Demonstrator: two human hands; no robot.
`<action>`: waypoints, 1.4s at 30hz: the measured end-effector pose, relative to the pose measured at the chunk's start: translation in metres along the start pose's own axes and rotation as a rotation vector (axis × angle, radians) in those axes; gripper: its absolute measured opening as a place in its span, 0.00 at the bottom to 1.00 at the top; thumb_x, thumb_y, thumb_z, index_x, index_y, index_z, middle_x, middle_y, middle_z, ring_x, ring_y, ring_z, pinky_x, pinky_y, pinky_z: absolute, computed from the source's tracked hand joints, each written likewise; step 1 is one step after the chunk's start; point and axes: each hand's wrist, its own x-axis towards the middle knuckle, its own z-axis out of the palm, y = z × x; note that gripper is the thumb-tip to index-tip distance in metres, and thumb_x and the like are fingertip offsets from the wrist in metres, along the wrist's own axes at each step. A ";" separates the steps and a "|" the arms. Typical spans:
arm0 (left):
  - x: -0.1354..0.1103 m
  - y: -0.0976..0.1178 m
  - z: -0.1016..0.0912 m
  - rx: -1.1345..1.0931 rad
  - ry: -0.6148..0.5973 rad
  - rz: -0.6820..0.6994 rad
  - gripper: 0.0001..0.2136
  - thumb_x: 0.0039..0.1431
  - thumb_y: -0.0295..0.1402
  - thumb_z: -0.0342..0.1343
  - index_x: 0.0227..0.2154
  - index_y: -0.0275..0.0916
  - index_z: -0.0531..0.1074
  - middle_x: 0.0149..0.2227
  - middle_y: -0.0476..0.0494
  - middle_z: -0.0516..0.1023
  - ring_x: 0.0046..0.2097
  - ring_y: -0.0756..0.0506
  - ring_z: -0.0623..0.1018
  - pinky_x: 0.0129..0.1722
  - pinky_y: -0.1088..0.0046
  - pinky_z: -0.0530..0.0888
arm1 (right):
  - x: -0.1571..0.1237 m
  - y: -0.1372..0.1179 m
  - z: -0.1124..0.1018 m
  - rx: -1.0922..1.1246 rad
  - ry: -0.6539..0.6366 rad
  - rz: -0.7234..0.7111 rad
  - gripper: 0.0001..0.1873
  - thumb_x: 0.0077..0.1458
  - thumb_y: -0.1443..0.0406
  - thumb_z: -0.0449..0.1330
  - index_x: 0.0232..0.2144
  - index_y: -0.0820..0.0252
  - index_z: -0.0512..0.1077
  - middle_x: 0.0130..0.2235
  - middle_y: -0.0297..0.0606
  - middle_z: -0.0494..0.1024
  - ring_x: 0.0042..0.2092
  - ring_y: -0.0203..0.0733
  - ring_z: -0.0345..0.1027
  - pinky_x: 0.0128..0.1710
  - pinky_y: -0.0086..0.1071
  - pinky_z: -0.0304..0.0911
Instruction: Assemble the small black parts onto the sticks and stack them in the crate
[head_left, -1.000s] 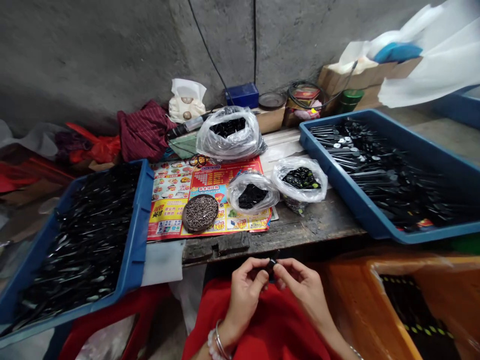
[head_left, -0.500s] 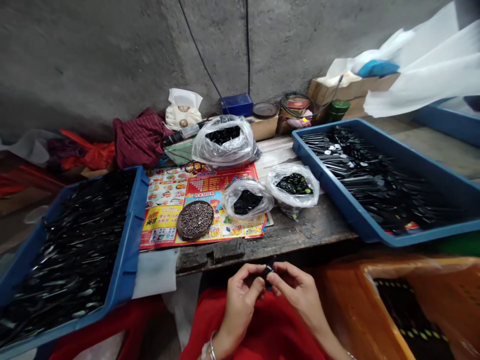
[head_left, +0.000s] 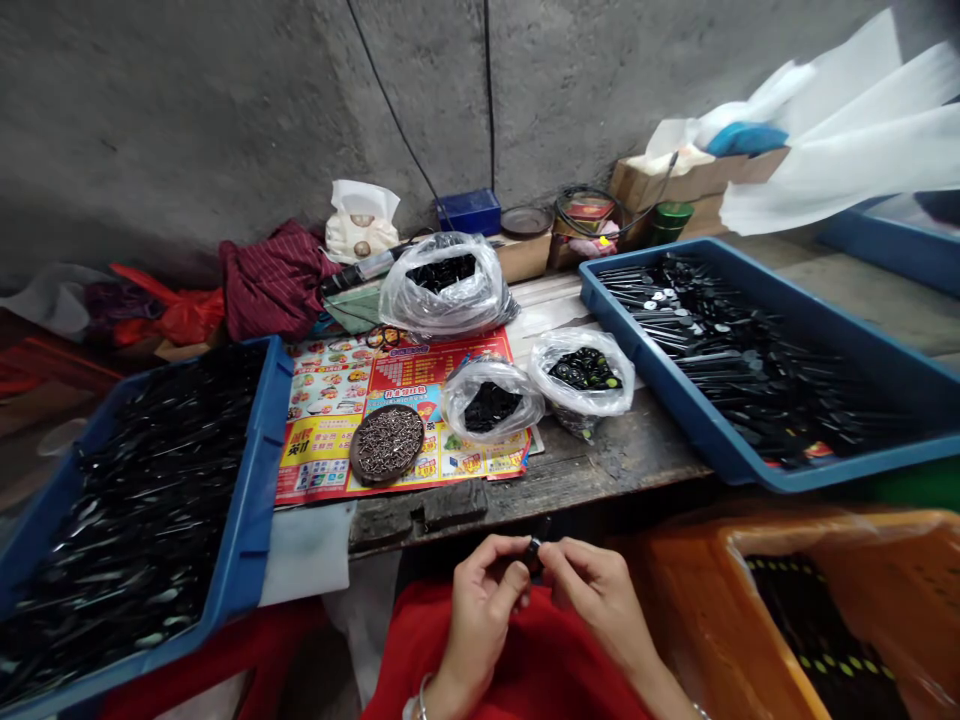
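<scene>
Pinching a small black part (head_left: 533, 555) — between left hand (head_left: 484, 605) and right hand (head_left: 596, 600), grip closed

Fingers (head_left: 564, 556) hide most of the black piece (head_left: 533, 555)

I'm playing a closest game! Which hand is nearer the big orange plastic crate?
The right hand is nearer: it is just to the left of the orange plastic crate. The left hand is farther away, on the other side of the right hand.
</scene>
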 end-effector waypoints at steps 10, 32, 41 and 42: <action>0.000 -0.002 -0.002 0.016 0.000 0.012 0.16 0.51 0.43 0.67 0.35 0.36 0.77 0.28 0.46 0.74 0.25 0.53 0.67 0.22 0.80 0.64 | 0.009 0.009 -0.011 0.006 -0.144 0.024 0.15 0.55 0.55 0.64 0.27 0.60 0.80 0.23 0.35 0.72 0.25 0.39 0.63 0.24 0.29 0.58; 0.000 0.001 0.001 -0.027 -0.023 -0.068 0.19 0.49 0.45 0.67 0.34 0.34 0.74 0.26 0.48 0.74 0.22 0.54 0.67 0.21 0.80 0.63 | 0.010 0.006 -0.006 0.195 0.048 0.146 0.17 0.51 0.53 0.68 0.33 0.61 0.78 0.30 0.37 0.75 0.26 0.39 0.67 0.25 0.28 0.64; 0.002 -0.002 0.001 -0.055 -0.022 -0.108 0.19 0.48 0.44 0.68 0.34 0.33 0.74 0.23 0.50 0.73 0.21 0.55 0.67 0.20 0.80 0.61 | 0.013 0.011 -0.009 0.097 -0.025 0.097 0.15 0.55 0.54 0.64 0.30 0.61 0.77 0.29 0.37 0.75 0.28 0.40 0.68 0.26 0.29 0.62; 0.002 -0.002 0.001 -0.056 -0.023 -0.106 0.19 0.48 0.44 0.68 0.34 0.33 0.74 0.23 0.50 0.72 0.21 0.55 0.67 0.20 0.80 0.61 | 0.012 0.011 -0.008 0.105 0.017 0.108 0.17 0.58 0.53 0.61 0.30 0.61 0.77 0.28 0.37 0.74 0.27 0.39 0.67 0.26 0.29 0.62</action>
